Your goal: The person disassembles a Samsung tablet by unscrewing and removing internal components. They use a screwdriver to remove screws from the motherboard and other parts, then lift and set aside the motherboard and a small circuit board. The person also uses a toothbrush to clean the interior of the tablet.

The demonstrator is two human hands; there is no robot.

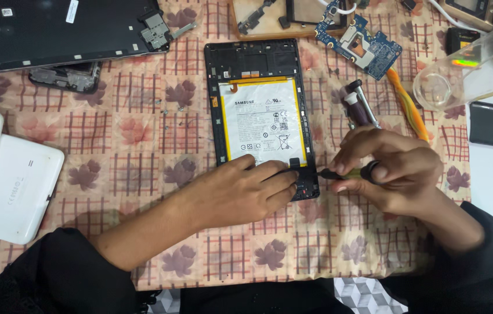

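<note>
An opened tablet (258, 61) lies face down in the middle of the table, its black frame bare and a white battery (261, 122) filling most of it. My left hand (240, 189) rests on the tablet's lower edge, fingertips pressing near a small black part at the bottom right corner. My right hand (392, 168) grips a small screwdriver (339, 173) with a yellow-green and black handle. Its tip points left at the tablet's lower right corner, close to my left fingertips.
A blue circuit board (360, 43) lies at the upper right, beside a second tool (362, 104) with a dark handle and an orange-yellow strip (406, 104). A large dark back cover (54, 29) is upper left, a white device (16, 195) at left, a clear tube (473, 72) at right.
</note>
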